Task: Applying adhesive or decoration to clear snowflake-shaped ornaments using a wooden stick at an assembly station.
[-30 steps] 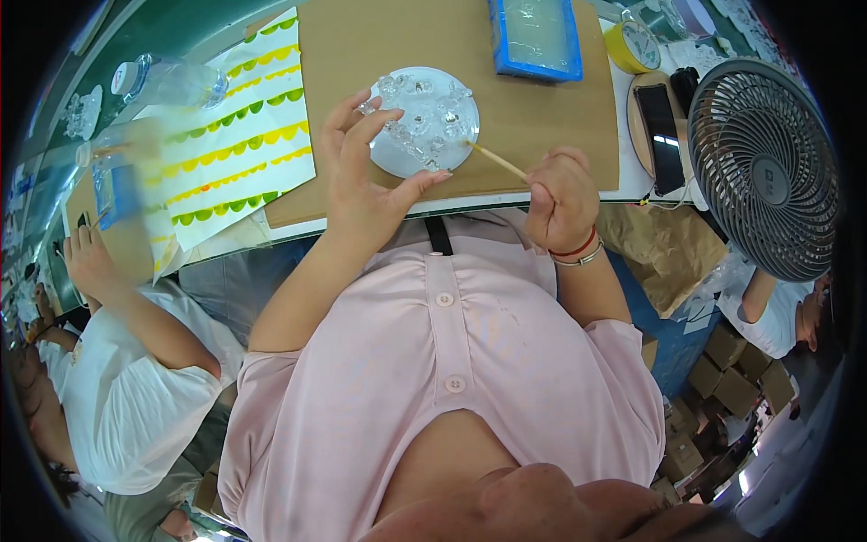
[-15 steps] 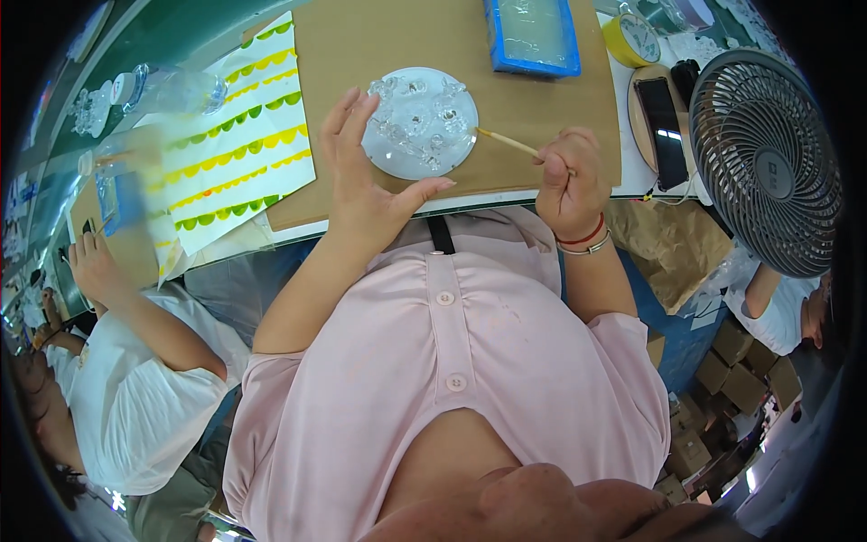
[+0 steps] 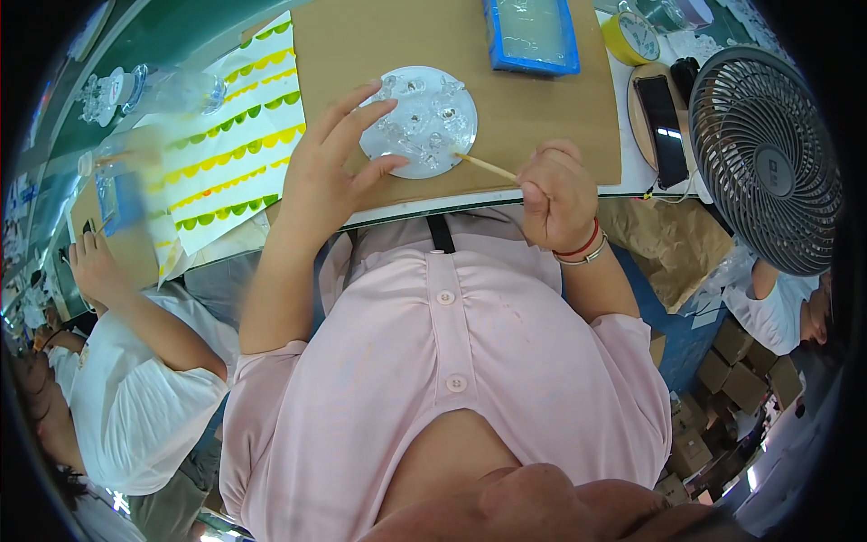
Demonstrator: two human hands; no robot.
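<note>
A round pale white disc (image 3: 377, 149) lies on the brown board, with several clear, glass-like pieces (image 3: 449, 115) on it. My left hand (image 3: 332, 167) is at the disc's left side, thumb and fingers apart, fingertips reaching over its rim; whether they touch it I cannot tell. Pinched in my closed right hand (image 3: 558, 194) is a thin wooden stick (image 3: 489, 166). It points left, and its darker tip lies over the disc's lower right part, close to the clear pieces.
Behind the disc stands a blue tray (image 3: 535, 69) of pale, clear material. To the right are a yellow tape roll (image 3: 631, 39), a phone (image 3: 663, 135) and a grey fan (image 3: 768, 163). Patterned paper (image 3: 239, 126) lies left, near a co-worker's hand (image 3: 90, 260).
My left hand has shifted left and its fingers have curled in toward the disc's rim. My right hand has moved left and down, bringing the stick's tip over the disc.
</note>
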